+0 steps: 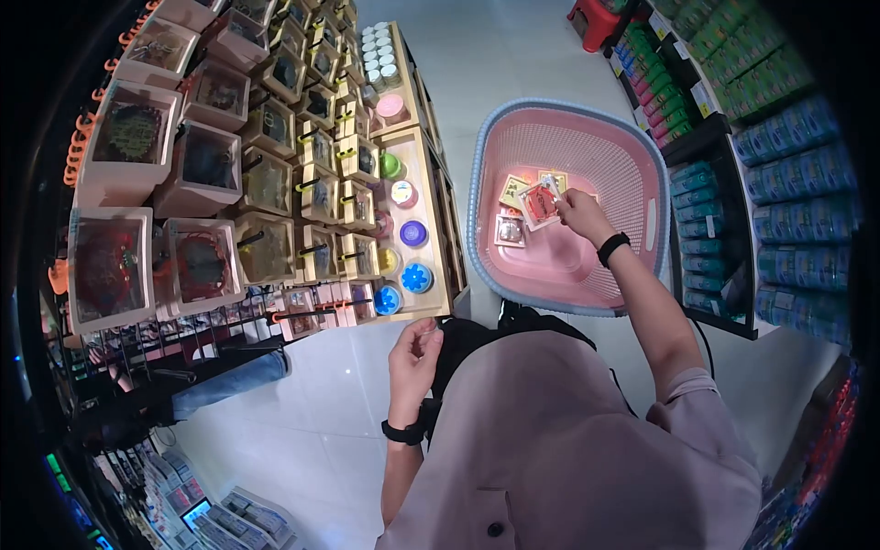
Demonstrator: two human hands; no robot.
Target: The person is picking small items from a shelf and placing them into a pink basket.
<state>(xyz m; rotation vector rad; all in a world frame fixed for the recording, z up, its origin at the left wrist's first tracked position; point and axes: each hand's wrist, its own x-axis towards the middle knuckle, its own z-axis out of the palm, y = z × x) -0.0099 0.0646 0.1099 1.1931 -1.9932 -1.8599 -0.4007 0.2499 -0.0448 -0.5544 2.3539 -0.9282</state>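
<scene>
Box w/ red contents (539, 203) clamped in my R hand (573, 213), inside pink basket (632, 225), near other small boxes (510, 231). L hand (414, 359) holds nothing visible, fingers curled, near wooden shelf (429, 299).

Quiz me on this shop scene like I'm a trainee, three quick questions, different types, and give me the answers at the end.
1. True or false: the left hand is reaching inside the basket.
2. Multiple choice: what colour is the basket's rim?
A) Orange
B) Light blue
C) Black
3. Fill in the missing word: the square pack in the right hand shows something mostly ____ in its middle.

Key: 1. False, it is outside, near the end of the wooden shelf. 2. B. 3. Red.
</scene>
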